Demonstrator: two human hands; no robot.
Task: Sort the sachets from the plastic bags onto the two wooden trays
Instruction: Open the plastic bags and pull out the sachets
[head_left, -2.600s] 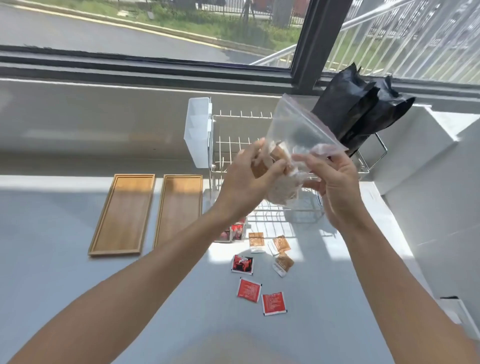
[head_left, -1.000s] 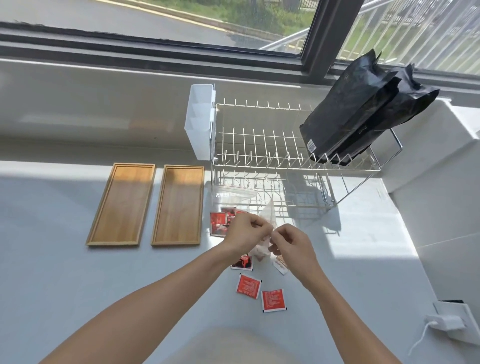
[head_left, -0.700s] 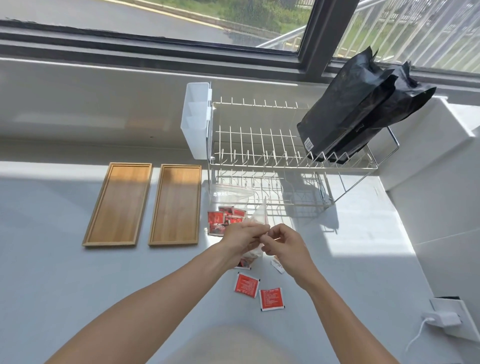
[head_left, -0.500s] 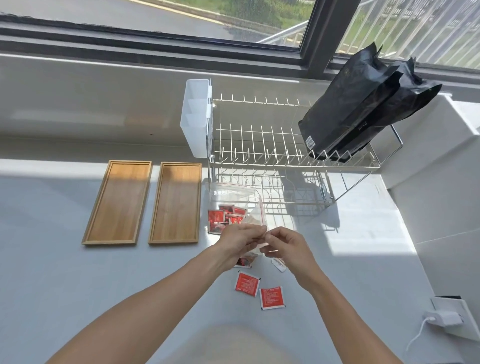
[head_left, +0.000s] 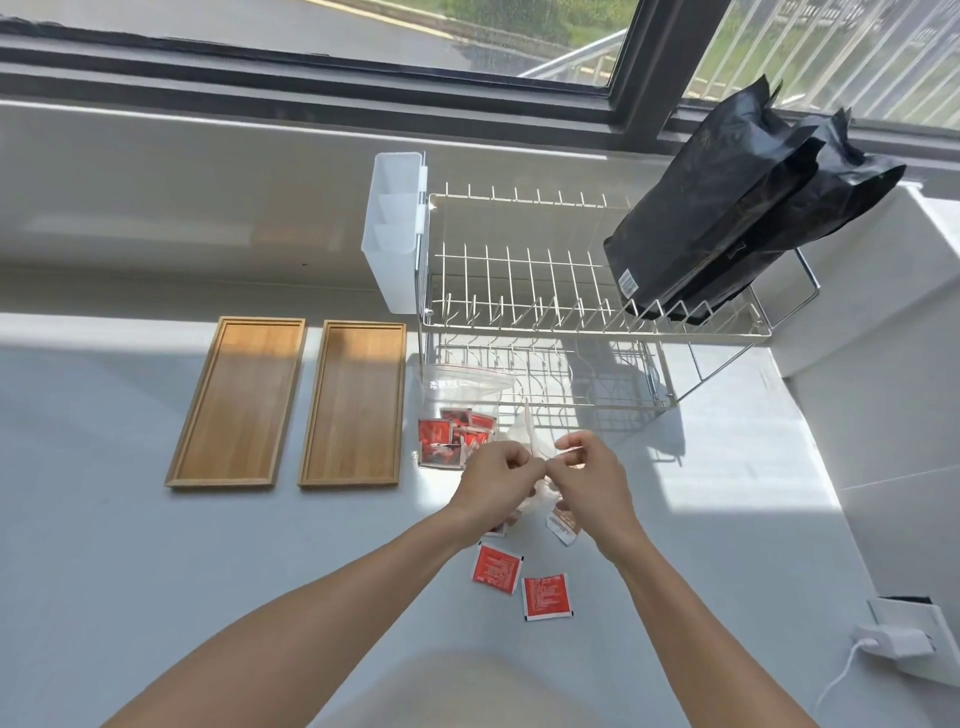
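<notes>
My left hand (head_left: 496, 478) and my right hand (head_left: 589, 480) meet over the counter, both pinching the top edge of a clear plastic bag (head_left: 525, 434) that hangs between them; its lower part is hidden behind my hands. A second clear bag (head_left: 457, 410) holding red sachets lies flat just left of them. Two red sachets (head_left: 496, 568) (head_left: 546, 596) lie loose below my wrists, and a brown sachet (head_left: 563, 522) peeks out under my right hand. Two bare wooden trays (head_left: 236, 401) (head_left: 354, 402) lie side by side at the left.
A white wire dish rack (head_left: 571, 322) stands behind my hands, with a white cutlery holder (head_left: 395, 234) on its left end and two black pouches (head_left: 737, 208) leaning at its right. A white wall rises at the right, with a plug and socket (head_left: 898, 642) low down.
The bag was held high in front of the rack, bulging with brown sachets; both hands have come down to the counter with it. Over the last second they shifted only slightly.
</notes>
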